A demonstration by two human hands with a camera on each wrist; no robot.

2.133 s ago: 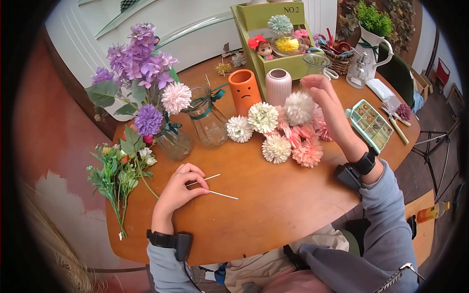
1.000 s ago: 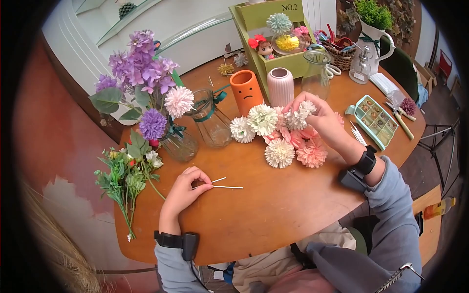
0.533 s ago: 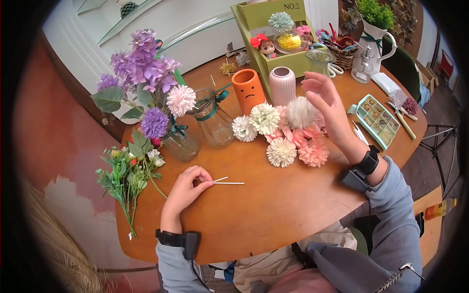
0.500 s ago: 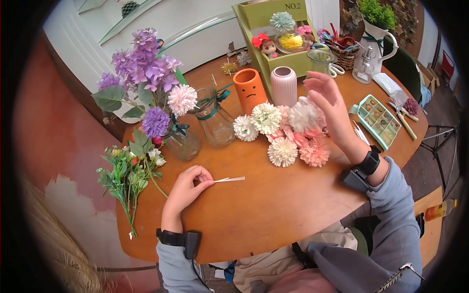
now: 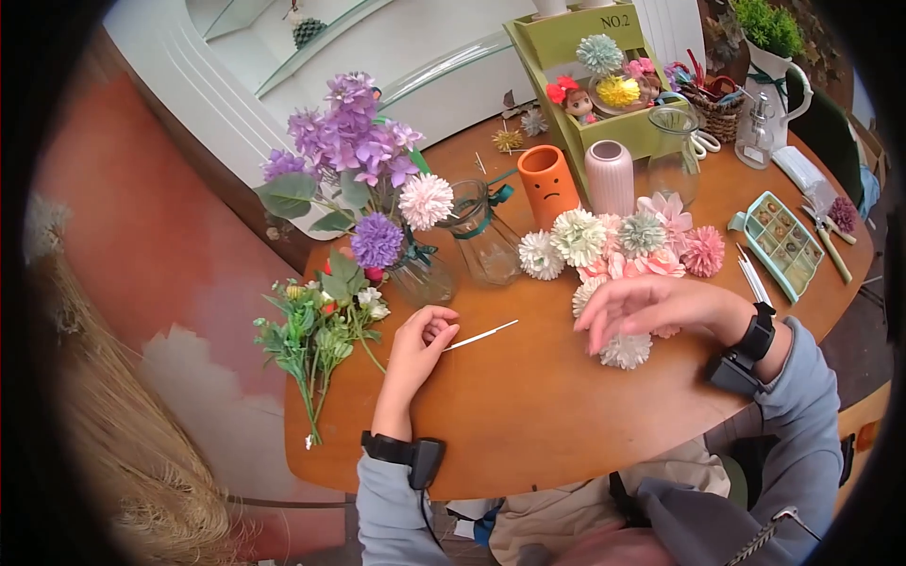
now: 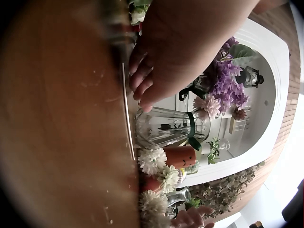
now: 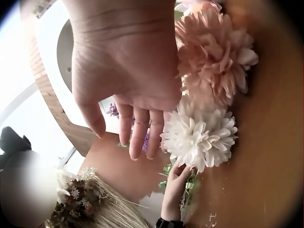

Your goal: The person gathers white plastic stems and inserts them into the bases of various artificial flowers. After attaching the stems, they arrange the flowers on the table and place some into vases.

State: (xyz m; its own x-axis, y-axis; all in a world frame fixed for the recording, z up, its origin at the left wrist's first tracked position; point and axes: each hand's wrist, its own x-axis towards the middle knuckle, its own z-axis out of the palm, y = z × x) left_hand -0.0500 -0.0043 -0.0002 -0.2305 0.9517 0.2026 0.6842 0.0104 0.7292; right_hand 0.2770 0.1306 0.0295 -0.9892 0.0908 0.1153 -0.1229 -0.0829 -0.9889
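My left hand [image 5: 421, 349] rests low over the table, fingers loosely curled. Two thin white sticks [image 5: 483, 335], nearly in line, lie beside the thumb; in the left wrist view a stick [image 6: 128, 114] runs along the tabletop apart from the fingertips. My right hand [image 5: 642, 307] hovers palm down, its fingers straight. Just under its fingertips lies a white flower head [image 5: 627, 352], beside the little-finger side in the right wrist view. Past that hand lie several white, pink and grey-green flower heads [image 5: 642, 233], partly covered by it.
Leafy stems [image 5: 326, 325] lie at left, near a vase of purple flowers [image 5: 376, 241] and a clear glass vase [image 5: 483, 241]. Behind stand an orange cup [image 5: 545, 184] and a pink vase [image 5: 610, 179]. At right are white sticks [image 5: 752, 275], a compartment box [image 5: 781, 247] and pliers [image 5: 830, 247].
The right hand has come down toward the table's front edge, and a white flower head now lies there under its fingertips. The white sticks have swung round, and the head view has shifted.
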